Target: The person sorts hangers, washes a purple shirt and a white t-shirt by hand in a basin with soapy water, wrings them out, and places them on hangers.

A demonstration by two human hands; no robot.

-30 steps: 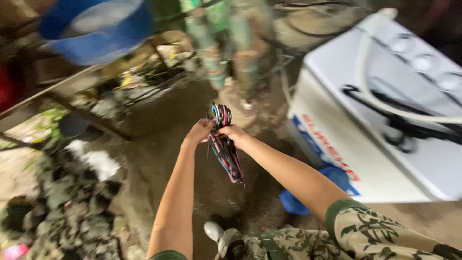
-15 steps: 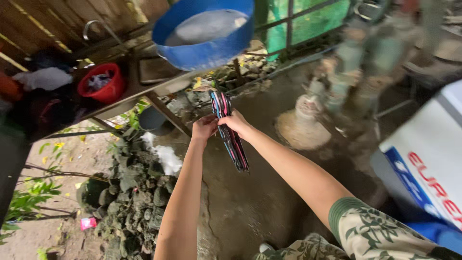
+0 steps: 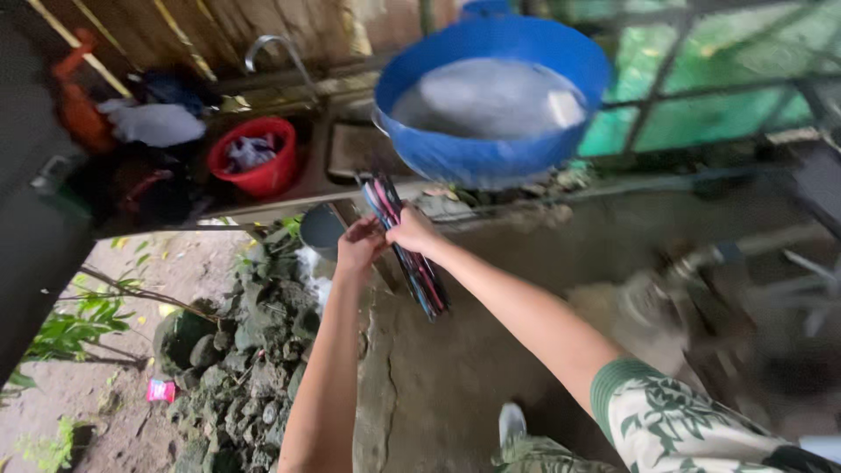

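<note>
While both hands meet in front of the person at about chest height, they share one bundle of clothes hangers (image 3: pixel 405 245), a tight stack of thin plastic hangers in pink, blue and black. The right hand (image 3: pixel 412 232) is closed around the stack near its upper part, fingers wrapped over it; the left hand (image 3: pixel 359 245) pinches at the same stack from the left side, touching it just beside the right hand. The bundle's long axis runs from upper left, where the hooked ends stick up above the hands, down to lower right, where the wider ends hang below the right wrist. Neither hand is clearly nearer; both are on it.

Beyond the hands, a large blue basin (image 3: pixel 491 96) with pale water or foam sits on the desk (image 3: pixel 289 188), a rough wooden counter. Left of it stands a red bucket (image 3: pixel 256 158) with cloth inside, near a curved metal tap (image 3: pixel 272 52). Below the counter lies a pile of dark stones (image 3: pixel 250 350). A small pink wrapper (image 3: pixel 161 391), flat and rectangular, lies on the dirt at lower left. Green netting (image 3: pixel 701 96) hangs behind metal bars at upper right.
</note>
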